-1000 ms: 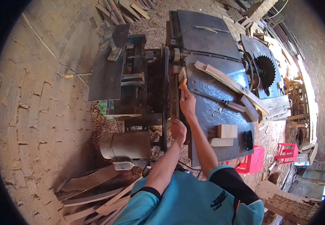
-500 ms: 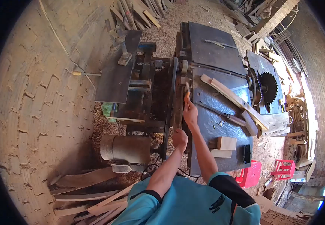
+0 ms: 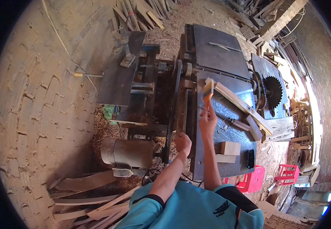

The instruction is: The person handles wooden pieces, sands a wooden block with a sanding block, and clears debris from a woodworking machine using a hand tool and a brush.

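My right hand [image 3: 208, 121] is closed around the orange handle of a flat paintbrush [image 3: 208, 91]. The brush is raised over the dark metal machine table [image 3: 205, 168], its bristles pointing away from me near the end of a long wooden strip [image 3: 245, 107]. My left hand [image 3: 183, 144] is curled on the side edge of the machine [image 3: 182, 118], beside the drive belt [image 3: 172, 114]; its fingertips are hidden. Under the strip lies a long tool with a wooden handle [image 3: 240, 124]. Two wooden blocks [image 3: 230, 148] sit near my right forearm.
A toothed circular saw blade [image 3: 273, 91] stands beyond the table. To the left are an electric motor [image 3: 127, 152] and a dark side plate [image 3: 119, 72]. Curved boards [image 3: 85, 200] lie below. A black object [image 3: 250, 158] and red plastic stools [image 3: 254, 179] are at right.
My right hand has lifted the brush from the machine's side edge and moved it right, over the table. My left hand stays in nearly the same place.
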The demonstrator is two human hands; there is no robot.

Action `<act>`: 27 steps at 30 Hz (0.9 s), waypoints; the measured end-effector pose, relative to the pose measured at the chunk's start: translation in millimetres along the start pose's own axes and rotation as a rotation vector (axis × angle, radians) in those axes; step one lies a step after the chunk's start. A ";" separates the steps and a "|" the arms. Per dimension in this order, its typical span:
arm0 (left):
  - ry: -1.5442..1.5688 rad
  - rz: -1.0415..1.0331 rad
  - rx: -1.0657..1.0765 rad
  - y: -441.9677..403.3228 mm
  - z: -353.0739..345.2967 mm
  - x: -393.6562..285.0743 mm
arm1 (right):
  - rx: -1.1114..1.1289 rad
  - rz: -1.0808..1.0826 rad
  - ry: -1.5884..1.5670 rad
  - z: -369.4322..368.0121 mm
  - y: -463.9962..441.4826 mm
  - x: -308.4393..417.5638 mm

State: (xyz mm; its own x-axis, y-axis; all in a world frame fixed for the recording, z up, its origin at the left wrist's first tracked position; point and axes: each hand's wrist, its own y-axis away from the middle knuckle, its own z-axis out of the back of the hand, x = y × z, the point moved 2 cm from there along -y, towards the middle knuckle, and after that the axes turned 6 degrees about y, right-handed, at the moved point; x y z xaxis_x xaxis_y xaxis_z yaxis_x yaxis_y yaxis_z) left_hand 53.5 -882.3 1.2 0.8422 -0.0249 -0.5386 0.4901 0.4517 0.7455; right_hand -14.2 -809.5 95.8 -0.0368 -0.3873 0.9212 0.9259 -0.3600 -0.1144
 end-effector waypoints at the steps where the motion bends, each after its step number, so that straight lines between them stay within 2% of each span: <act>1: 0.031 -0.006 -0.018 1.2 0.6 -0.6 | 0.052 -0.073 -0.017 9.2 4.1 6.0; 4: -0.005 0.045 -0.013 -0.8 -1.3 0.6 | 0.168 -0.300 -0.327 38.4 21.2 41.5; 7: 0.028 0.002 -0.102 2.0 -0.7 -1.4 | 0.309 -0.392 -0.418 62.2 37.1 52.1; 9: 0.031 -0.004 -0.067 2.0 0.4 -1.0 | 0.450 -0.485 -0.508 75.5 48.8 52.0; 12: 0.026 0.040 -0.030 -5.7 -6.2 4.2 | 0.580 -0.468 -0.607 84.7 66.3 64.3; 13: 0.031 0.027 -0.037 -7.3 -8.3 6.3 | 0.598 -0.397 -0.640 87.6 70.5 65.4; 16: 0.005 0.026 -0.035 -9.2 -7.0 5.3 | 0.541 -0.076 -0.276 85.1 63.9 65.5; 17: 0.016 0.008 -0.041 -8.0 -6.0 4.2 | 0.523 -0.166 0.016 90.4 53.7 69.1; 20: 0.035 0.015 -0.008 -7.2 -5.4 4.7 | 0.428 0.073 0.318 82.3 24.1 62.6; 21: 0.043 0.031 0.005 -8.1 -5.2 4.2 | 0.431 0.108 0.343 73.9 15.9 70.6; 24: 0.105 0.076 0.014 4.5 7.5 -5.3 | 0.540 0.018 0.280 48.7 -18.6 58.4; 27: 0.097 -0.024 0.026 -3.7 0.0 3.4 | 0.480 0.182 0.339 13.1 -59.3 32.5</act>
State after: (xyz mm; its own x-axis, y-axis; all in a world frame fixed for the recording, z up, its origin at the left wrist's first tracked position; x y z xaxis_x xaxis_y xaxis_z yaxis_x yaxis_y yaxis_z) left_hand 54.5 -884.0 -3.4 0.8052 0.0519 -0.5907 0.5162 0.4288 0.7414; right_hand -65.4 -789.6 137.4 0.0931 -0.6831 0.7244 0.9916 0.1293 -0.0055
